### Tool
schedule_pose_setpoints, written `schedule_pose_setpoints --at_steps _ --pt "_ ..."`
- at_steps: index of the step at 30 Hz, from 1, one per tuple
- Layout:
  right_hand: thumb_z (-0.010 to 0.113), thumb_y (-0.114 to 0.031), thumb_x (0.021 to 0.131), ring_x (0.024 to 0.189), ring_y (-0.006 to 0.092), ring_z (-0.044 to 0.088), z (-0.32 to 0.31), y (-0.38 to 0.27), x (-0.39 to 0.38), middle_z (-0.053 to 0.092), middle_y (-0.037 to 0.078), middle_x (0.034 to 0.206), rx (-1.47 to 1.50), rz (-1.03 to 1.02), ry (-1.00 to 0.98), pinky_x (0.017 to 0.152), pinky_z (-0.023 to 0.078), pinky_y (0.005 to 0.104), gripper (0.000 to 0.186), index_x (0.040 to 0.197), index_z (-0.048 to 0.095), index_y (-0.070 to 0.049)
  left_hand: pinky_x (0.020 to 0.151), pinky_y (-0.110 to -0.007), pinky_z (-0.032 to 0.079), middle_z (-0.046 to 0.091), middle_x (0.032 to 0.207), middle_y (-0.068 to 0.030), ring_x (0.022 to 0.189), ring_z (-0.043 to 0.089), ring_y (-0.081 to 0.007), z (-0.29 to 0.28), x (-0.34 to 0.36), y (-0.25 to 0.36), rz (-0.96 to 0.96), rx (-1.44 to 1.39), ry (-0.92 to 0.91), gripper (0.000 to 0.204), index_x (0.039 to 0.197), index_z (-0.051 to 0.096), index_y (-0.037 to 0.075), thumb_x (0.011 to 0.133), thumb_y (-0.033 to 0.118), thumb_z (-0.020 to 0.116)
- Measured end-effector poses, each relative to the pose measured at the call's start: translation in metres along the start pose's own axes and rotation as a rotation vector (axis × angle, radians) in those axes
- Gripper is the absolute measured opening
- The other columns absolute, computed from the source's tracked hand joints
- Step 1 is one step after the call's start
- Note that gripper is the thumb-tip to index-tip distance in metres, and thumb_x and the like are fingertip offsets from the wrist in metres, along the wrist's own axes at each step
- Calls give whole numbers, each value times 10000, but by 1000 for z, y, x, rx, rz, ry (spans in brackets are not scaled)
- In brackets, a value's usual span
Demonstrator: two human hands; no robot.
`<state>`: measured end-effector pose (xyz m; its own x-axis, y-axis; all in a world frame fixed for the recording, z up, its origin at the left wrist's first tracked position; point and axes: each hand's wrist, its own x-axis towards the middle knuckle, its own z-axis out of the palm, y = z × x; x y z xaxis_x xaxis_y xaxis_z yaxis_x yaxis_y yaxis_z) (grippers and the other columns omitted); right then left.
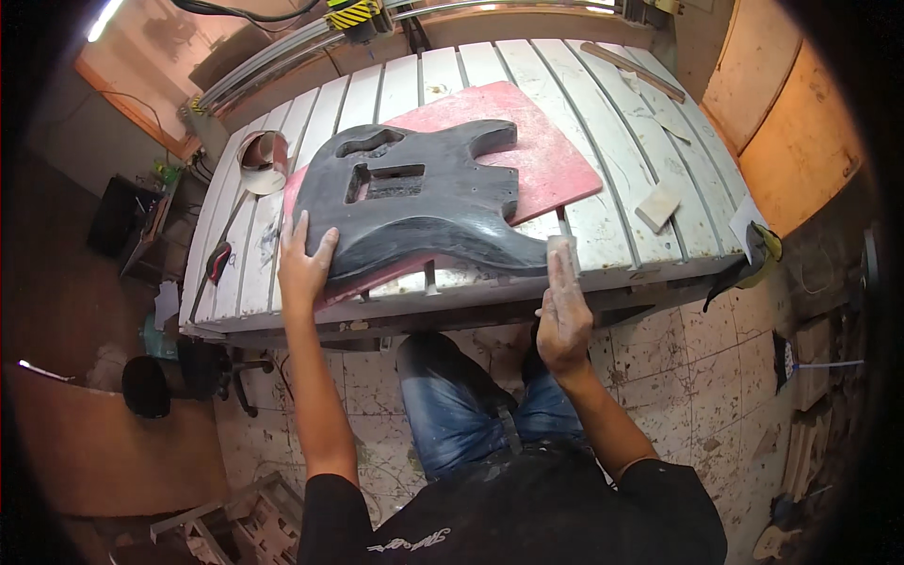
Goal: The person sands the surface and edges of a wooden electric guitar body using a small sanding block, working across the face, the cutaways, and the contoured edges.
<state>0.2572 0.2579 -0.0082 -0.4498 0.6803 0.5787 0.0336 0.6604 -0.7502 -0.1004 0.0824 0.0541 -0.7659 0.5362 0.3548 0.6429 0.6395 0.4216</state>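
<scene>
A black electric guitar body, with cut-out cavities and two horns, lies flat on a pink board. My left hand rests on its near left edge, fingers spread, thumb on the top face; it holds nothing else. At the tip of the near right horn, my dusty right hand presses a small pale piece of sandpaper against the edge with its fingers stretched together. Part of that piece is hidden by the fingers.
A slatted white machine table carries the board. On it are a roll of sandpaper, a pale block, a wooden strip and a red-and-black tool. A dark cloth hangs at the right corner.
</scene>
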Motion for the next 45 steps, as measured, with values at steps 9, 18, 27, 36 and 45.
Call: schedule_pose_setpoints --at_steps 9,18,27,36,45 --pt "496 52 1006 1479 383 520 -31 39 67 517 243 1604 -357 -17 27 1209 438 436 557 1558 537 -6 1179 -550 402 481 1577 -305 1375 506 -516 2 -109 67 -26 105 132 768 1550 532 -5 946 424 731" --pt "525 50 926 1192 388 724 19 10 66 455 167 1666 -560 169 -197 947 623 414 704 1614 490 -92 1135 -546 403 505 1554 -245 1318 493 -453 -27 -164 107 48 82 20 857 1554 534 50 874 466 848" --pt "447 59 1039 1417 295 585 2 15 87 584 211 1559 112 50 160 1159 477 377 508 1539 539 53 1244 -570 325 478 1651 -155 1547 372 -443 -38 -105 44 373 61 -117 970 1490 635 138 565 150 927" --pt "516 -29 1036 1382 279 619 -26 75 149 665 187 1475 212 327 151 1162 444 367 470 1492 608 28 1124 -499 518 725 1370 -177 1288 668 -430 -36 -85 28 712 1 110 646 1337 725 45 718 167 861" --pt "458 -6 1061 1430 274 566 -70 30 125 606 209 1536 256 210 218 1223 392 378 487 1535 546 59 1044 -580 570 803 1089 -137 1010 767 -327 -55 -130 61 872 -145 339 353 1045 757 63 886 374 812"
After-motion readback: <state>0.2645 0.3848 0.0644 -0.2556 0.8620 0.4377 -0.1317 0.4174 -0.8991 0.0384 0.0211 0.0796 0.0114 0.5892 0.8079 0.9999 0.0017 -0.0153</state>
